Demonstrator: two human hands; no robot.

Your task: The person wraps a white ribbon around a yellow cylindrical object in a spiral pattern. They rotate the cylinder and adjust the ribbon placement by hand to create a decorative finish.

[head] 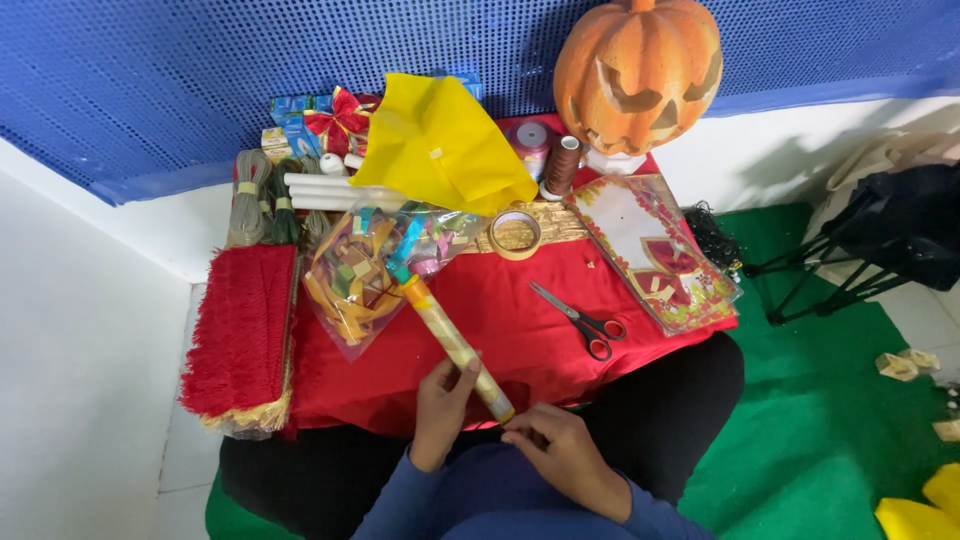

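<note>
Hands meet at the lower centre of the frame around a slim, glossy yellow tube (456,346), its long axis running from upper left down to lower right. Left hand (441,408) is wrapped about the shaft, while right hand (566,455) pinches the near end (fingers curled). Red-handled scissors (582,320) lie just right on the red cloth (520,340).

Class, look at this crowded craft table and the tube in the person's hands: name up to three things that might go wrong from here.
1. The long tube, held near its lower end by the left hand and right hand, points its far tip at the plastic bag of scraps; it might knock it.
2. The scissors lie close by; a reach might catch them.
3. The red fringe overhangs the table's left edge and might slip off.
</note>
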